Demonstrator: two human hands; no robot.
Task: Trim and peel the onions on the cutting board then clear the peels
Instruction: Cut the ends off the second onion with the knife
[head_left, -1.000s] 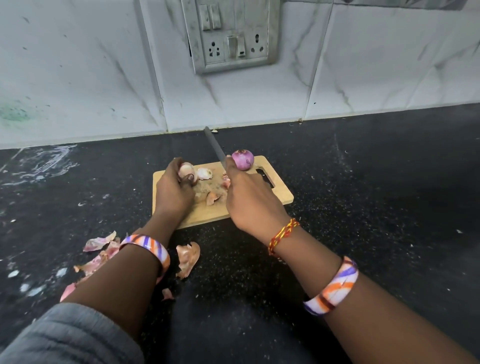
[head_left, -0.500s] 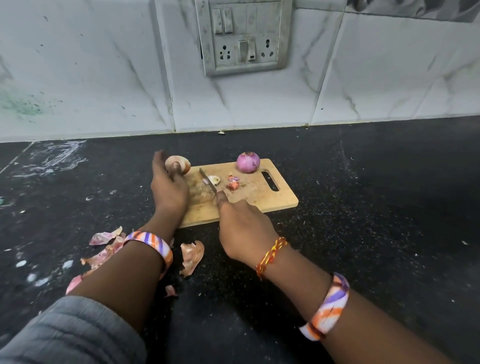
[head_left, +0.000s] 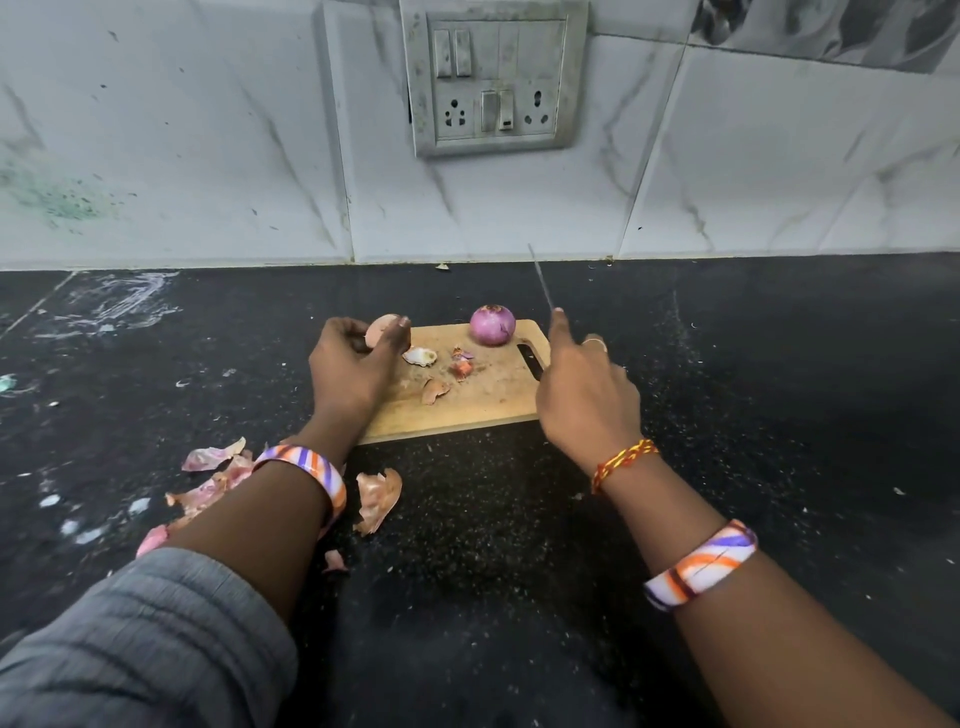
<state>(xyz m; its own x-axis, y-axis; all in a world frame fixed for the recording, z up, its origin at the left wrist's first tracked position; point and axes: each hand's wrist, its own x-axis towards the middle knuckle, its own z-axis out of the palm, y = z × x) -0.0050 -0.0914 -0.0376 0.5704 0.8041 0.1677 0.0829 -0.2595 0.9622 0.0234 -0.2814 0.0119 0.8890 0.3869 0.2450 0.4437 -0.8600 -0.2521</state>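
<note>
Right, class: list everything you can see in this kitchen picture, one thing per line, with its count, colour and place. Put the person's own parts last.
Cutting board: one, pale wood, on the counter.
Peeled onion: one, purple, back of the board.
Unpeeled onion: one, tan, in the left hand.
Knife: one, grey blade, in the right hand, tip pointing up.
Scraps: several, pink and tan, on the board.
Peels: several, pink and tan, on the counter.
Counter: one, black, speckled.
Switch panel: one, grey, on the tiled wall.
Left hand: grips the onion.
Right hand: holds the knife.
</note>
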